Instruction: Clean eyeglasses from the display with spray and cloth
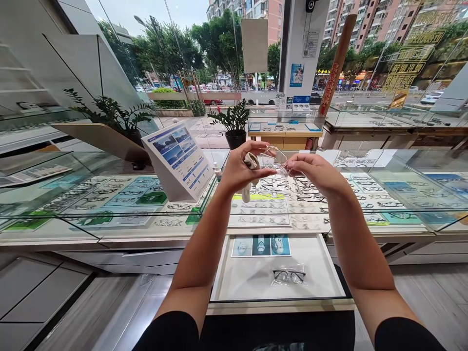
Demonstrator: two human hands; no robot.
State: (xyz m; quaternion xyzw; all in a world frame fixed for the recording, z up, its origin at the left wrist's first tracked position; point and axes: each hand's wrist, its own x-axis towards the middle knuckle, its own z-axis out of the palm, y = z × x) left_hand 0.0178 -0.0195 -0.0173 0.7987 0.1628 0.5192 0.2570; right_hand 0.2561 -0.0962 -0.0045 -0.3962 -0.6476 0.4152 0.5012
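Note:
Both my hands hold a pair of clear-framed eyeglasses (281, 157) up above the glass display counter. My left hand (244, 168) grips the left part of the frame between thumb and fingers, and a bunched pale cloth (250, 162) is tucked in its palm, with an end hanging below. The fingertips of my right hand (310, 168) pinch the other side of the glasses. Fine details of the thin frame are hard to make out against the counter. Below, a pair of dark-framed glasses (289, 277) in a clear plastic bag lies in the open white drawer (252, 287).
Rows of eyeglasses fill the glass display counter (197, 228) before me. On top stand a tent-shaped sign (179, 161) and a small bottle (217, 170). A picture card (261, 245) lies in the drawer. Potted plants (236, 139) stand by the window.

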